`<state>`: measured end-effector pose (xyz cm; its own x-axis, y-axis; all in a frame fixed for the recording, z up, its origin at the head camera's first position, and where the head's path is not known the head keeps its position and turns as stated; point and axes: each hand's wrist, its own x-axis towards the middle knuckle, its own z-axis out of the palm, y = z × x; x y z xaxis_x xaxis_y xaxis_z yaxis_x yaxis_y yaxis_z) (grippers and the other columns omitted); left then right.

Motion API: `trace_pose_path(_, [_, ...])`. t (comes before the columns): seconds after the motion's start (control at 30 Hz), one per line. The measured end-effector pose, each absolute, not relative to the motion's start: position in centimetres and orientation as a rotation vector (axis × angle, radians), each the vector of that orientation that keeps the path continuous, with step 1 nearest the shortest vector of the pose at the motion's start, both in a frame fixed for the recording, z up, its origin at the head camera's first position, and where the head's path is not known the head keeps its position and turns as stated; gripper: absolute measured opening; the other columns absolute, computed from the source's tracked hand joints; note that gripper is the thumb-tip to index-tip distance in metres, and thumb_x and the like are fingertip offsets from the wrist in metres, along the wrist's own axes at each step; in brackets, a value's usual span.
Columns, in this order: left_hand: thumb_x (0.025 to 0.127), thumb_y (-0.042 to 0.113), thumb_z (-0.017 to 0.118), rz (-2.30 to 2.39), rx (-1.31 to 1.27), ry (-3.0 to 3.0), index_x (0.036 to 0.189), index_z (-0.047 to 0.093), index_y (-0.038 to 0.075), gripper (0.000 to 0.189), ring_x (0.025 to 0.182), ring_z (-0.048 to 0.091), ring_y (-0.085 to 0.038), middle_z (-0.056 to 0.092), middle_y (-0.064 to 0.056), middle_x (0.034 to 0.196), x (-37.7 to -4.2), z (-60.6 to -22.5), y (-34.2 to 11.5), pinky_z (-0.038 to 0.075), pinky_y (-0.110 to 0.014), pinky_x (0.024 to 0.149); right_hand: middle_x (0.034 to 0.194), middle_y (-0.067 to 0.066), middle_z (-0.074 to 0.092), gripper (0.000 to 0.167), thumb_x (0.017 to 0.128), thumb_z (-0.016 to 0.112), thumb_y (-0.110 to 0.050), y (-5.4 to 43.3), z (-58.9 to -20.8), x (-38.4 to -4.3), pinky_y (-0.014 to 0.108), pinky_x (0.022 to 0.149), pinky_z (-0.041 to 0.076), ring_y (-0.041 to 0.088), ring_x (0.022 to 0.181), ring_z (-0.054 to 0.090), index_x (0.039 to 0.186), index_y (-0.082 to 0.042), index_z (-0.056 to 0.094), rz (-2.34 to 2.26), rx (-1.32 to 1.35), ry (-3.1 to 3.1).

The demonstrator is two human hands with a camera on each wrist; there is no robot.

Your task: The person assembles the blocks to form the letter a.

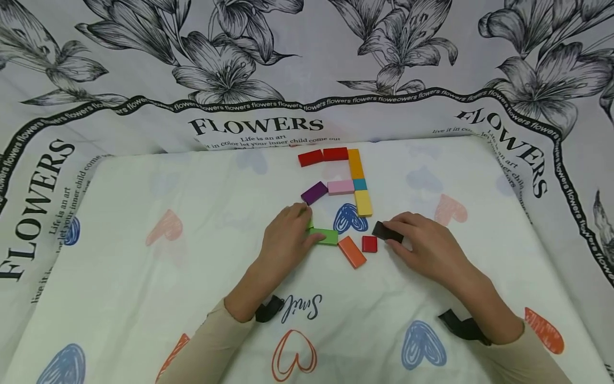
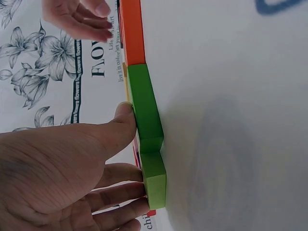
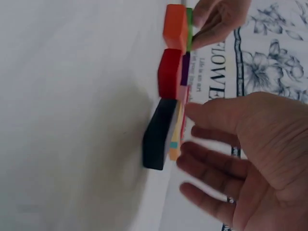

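Note:
My left hand (image 1: 284, 234) touches two green blocks at the left of a ring of coloured blocks. In the left wrist view its thumb rests against the darker green block (image 2: 147, 106), and straight fingers touch the light green block (image 2: 155, 185). The right hand (image 1: 431, 248) is at a black block (image 1: 387, 232). In the right wrist view, its relaxed fingers (image 3: 207, 163) lie beside the black block (image 3: 159, 134) with a slight gap. Between the hands lie an orange block (image 1: 352, 252) and a small red block (image 1: 369, 244).
Farther back, two red blocks (image 1: 335, 154), an orange-yellow block (image 1: 355, 164), a small blue block (image 1: 360, 184), a yellow block (image 1: 363, 203), a pink block (image 1: 340, 187) and a purple block (image 1: 314, 193) form a joined line. A white heart-patterned cloth (image 1: 216, 213) lies underneath.

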<state>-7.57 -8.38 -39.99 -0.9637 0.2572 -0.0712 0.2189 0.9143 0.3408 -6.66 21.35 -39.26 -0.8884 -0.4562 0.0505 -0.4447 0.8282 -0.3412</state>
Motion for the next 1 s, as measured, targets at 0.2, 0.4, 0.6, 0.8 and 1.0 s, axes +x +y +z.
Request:
trace_pose_path(0.2, [0.093,0.044,0.08,0.517,0.384,2.961,0.14,0.066,0.005,0.063,0.131,0.062,-0.03,0.063,-0.014,0.145,-7.6,-40.0,-8.3,0.059,-0.042,0.108,0.119,0.004,0.076,0.032,0.091,0.084,-0.015,20.1,-39.4,-6.8,0.044,0.094,0.064,0.024,0.114,0.071,0.122,-0.013,0.079,-0.581,-0.953,2.864])
trace_pose_path(0.4, [0.093,0.045,0.08,0.497,0.39,2.952,0.139,0.067,0.006,0.063,0.128,0.063,-0.029,0.063,-0.013,0.144,-7.7,-40.2,-8.2,0.061,-0.04,0.103,0.111,0.001,0.077,0.03,0.088,0.087,-0.017,19.3,-40.0,-6.7,0.04,0.092,0.063,0.02,0.109,0.07,0.117,-0.014,0.082,-0.558,-0.978,2.858])
trace_pose_path(0.6, [0.093,0.046,0.08,0.489,0.393,2.957,0.139,0.067,0.006,0.063,0.128,0.063,-0.029,0.063,-0.013,0.143,-7.7,-40.2,-8.2,0.061,-0.04,0.103,0.111,0.002,0.078,0.031,0.086,0.088,-0.016,19.1,-39.9,-6.7,0.044,0.1,0.059,0.022,0.111,0.069,0.117,-0.013,0.082,-0.545,-0.996,2.849])
trace_pose_path(0.8, [0.092,0.045,0.081,0.491,0.386,2.969,0.138,0.067,0.005,0.062,0.128,0.063,-0.029,0.064,-0.014,0.142,-7.7,-40.0,-8.4,0.061,-0.04,0.103,0.109,0.002,0.079,0.031,0.086,0.089,-0.016,18.9,-40.1,-7.0,0.046,0.103,0.056,0.023,0.111,0.069,0.115,-0.012,0.083,-0.573,-1.041,2.85])
trace_pose_path(1.0, [0.092,0.044,0.081,0.491,0.384,2.962,0.139,0.067,0.005,0.062,0.127,0.063,-0.029,0.064,-0.014,0.143,-7.6,-39.9,-8.5,0.062,-0.04,0.102,0.111,0.001,0.08,0.032,0.087,0.088,-0.018,18.7,-40.1,-7.1,0.046,0.1,0.06,0.022,0.11,0.072,0.117,-0.013,0.082,-0.614,-1.042,2.869])
